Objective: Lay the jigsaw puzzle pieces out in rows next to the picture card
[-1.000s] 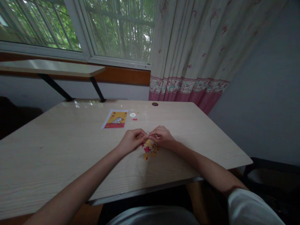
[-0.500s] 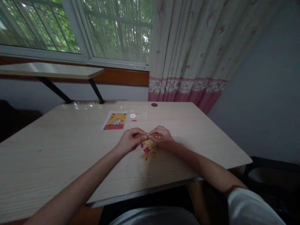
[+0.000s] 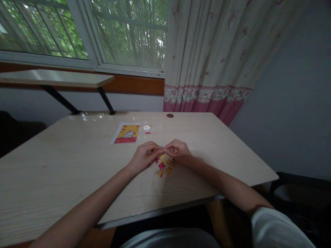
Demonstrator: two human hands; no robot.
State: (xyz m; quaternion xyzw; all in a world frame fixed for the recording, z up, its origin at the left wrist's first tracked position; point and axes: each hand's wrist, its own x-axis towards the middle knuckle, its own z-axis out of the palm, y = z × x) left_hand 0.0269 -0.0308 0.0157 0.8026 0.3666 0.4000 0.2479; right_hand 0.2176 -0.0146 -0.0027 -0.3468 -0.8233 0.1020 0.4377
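Over a small pile of yellow, red and white jigsaw puzzle pieces (image 3: 162,165), my two hands meet fingertip to fingertip. My left hand (image 3: 147,153) is closed in a pinch at the pile's left side. From the right, my right hand (image 3: 179,151) pinches at the same spot. A tiny whitish puzzle piece (image 3: 163,147) shows between the fingertips of both hands; its outline is mostly hidden. Beyond my left hand lies a picture sheet (image 3: 127,133) with a white spotted animal on yellow and red.
A red puzzle piece (image 3: 147,133) and a small yellow piece (image 3: 151,125) lie apart, right of the sheet. A raised shelf (image 3: 57,77) on black legs stands at the desk's back left. A dark round cable hole (image 3: 170,115) is near the back edge, before the curtain (image 3: 204,62).
My left fingers have shifted slightly, and the red bit seen under my left hand no longer shows. Both hands otherwise stay pinched together over the pile.
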